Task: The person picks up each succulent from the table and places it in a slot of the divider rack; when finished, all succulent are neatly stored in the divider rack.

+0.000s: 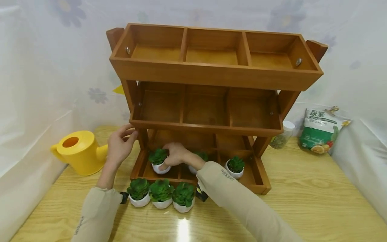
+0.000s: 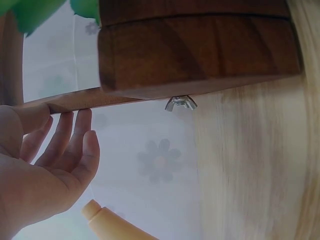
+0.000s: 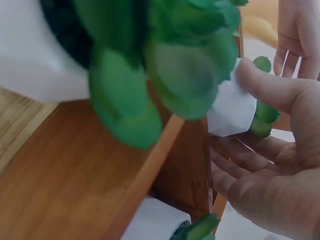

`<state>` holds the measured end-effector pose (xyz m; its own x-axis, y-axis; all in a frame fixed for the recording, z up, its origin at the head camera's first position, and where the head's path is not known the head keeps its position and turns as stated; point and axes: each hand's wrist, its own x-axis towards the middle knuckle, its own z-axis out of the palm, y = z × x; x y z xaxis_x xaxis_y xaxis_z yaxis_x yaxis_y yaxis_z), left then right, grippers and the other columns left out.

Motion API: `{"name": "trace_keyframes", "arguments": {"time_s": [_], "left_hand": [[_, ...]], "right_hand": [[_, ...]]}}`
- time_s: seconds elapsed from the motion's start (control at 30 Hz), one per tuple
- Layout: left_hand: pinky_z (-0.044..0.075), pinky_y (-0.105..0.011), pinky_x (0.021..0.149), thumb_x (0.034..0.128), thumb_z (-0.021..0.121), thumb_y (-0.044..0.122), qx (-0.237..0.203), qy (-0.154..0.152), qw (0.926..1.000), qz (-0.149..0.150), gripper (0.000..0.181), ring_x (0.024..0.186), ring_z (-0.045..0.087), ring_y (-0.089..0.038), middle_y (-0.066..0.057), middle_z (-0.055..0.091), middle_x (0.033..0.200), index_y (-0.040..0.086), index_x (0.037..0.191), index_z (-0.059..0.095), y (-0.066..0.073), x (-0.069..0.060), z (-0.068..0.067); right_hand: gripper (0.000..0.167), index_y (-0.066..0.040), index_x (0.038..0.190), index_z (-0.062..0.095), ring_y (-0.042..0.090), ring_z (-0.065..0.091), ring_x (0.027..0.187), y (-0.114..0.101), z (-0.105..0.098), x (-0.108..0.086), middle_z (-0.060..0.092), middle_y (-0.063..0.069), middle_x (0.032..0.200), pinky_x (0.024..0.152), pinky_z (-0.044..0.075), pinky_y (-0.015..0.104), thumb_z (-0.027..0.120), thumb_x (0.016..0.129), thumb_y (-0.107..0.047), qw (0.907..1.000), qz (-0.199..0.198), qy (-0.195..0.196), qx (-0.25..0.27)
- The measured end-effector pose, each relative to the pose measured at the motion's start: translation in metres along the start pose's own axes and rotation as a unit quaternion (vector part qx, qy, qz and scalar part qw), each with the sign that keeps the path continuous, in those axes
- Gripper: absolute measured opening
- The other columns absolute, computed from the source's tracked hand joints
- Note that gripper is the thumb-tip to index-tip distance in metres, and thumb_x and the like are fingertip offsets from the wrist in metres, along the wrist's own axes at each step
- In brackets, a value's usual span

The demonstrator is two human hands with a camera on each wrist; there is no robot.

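A wooden three-tier plant shelf [image 1: 216, 75] stands before me. On the left of its bottom tier, my right hand [image 1: 175, 153] grips a small potted succulent [image 1: 160, 168] by its white pot. Thumb and fingers lie on either side of that white pot [image 3: 232, 107] in the right wrist view. My left hand [image 1: 119, 144] is at the shelf's left leg, its fingertips touching the wooden edge in the left wrist view. Two more succulents sit in the bottom tier: a middle one [image 1: 201, 155], partly behind my right arm, and a right one [image 1: 235, 166].
Three potted succulents [image 1: 161, 191] stand in a row on the table before the shelf. A yellow watering can [image 1: 80, 153] is at the left. At the right are a lidded jar [image 1: 282, 135] and a green-and-white bag [image 1: 320, 131] with a clip.
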<state>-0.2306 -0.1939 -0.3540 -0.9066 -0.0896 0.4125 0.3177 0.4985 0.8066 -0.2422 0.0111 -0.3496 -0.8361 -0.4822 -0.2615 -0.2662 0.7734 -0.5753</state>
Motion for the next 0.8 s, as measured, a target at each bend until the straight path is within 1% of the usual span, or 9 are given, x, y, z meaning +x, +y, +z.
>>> {"name": "trace_keyframes", "arguments": {"time_s": [0.13,0.27,0.4,0.5,0.73,0.8], "left_hand": [[0.05,-0.052,0.089,0.0971,0.057,0.014,-0.004,0.001,1.0,-0.001,0.034,0.097,0.065,-0.038,-0.026,0.065,0.113,-0.001,0.128,0.059,0.0,0.0,0.001],[0.05,-0.052,0.088,0.097,0.057,0.014,-0.004,0.003,1.0,0.0,0.034,0.098,0.065,-0.038,-0.026,0.065,0.113,-0.001,0.128,0.059,0.0,0.0,0.001],[0.051,-0.052,0.088,0.0971,0.057,0.014,-0.003,0.002,1.0,0.002,0.034,0.096,0.066,-0.038,-0.026,0.064,0.114,-0.001,0.128,0.06,0.0,0.001,0.002],[0.051,-0.051,0.088,0.0971,0.057,0.014,0.0,0.003,1.0,-0.001,0.034,0.095,0.066,-0.037,-0.025,0.064,0.114,-0.001,0.127,0.06,0.001,0.0,0.002],[0.052,-0.051,0.086,0.097,0.057,0.012,0.007,0.008,0.9999,0.004,0.033,0.093,0.067,-0.037,-0.025,0.065,0.112,-0.002,0.127,0.06,0.0,0.001,0.002],[0.052,-0.05,0.086,0.0968,0.057,0.012,0.008,0.011,0.9999,0.004,0.033,0.092,0.067,-0.037,-0.025,0.065,0.112,-0.001,0.127,0.06,0.0,0.001,0.003]], "right_hand": [[0.075,-0.007,0.14,0.048,0.025,0.046,0.128,-0.002,0.002,0.004,0.049,0.008,0.141,0.099,0.045,0.034,0.081,0.076,-0.03,0.9998,-0.004,-0.005,-0.017],[0.076,-0.009,0.141,0.048,0.025,0.044,0.13,-0.001,0.003,0.007,0.048,0.007,0.142,0.101,0.043,0.034,0.081,0.076,-0.03,0.9997,-0.005,-0.006,-0.022],[0.078,-0.011,0.142,0.047,0.025,0.041,0.133,0.002,0.002,0.007,0.045,0.006,0.145,0.104,0.041,0.035,0.083,0.075,-0.028,0.9987,0.004,-0.015,-0.048],[0.08,-0.011,0.142,0.046,0.025,0.04,0.133,0.001,0.0,0.006,0.044,0.006,0.145,0.104,0.041,0.035,0.084,0.074,-0.027,0.9976,0.003,-0.024,-0.064],[0.076,-0.009,0.139,0.05,0.025,0.045,0.129,-0.001,-0.006,0.004,0.049,0.007,0.14,0.101,0.043,0.034,0.085,0.073,-0.025,0.9969,-0.008,-0.03,-0.073],[0.071,-0.01,0.136,0.053,0.024,0.049,0.125,0.0,-0.01,0.004,0.053,0.007,0.136,0.098,0.046,0.033,0.085,0.073,-0.023,0.9973,-0.012,-0.029,-0.066]]}}
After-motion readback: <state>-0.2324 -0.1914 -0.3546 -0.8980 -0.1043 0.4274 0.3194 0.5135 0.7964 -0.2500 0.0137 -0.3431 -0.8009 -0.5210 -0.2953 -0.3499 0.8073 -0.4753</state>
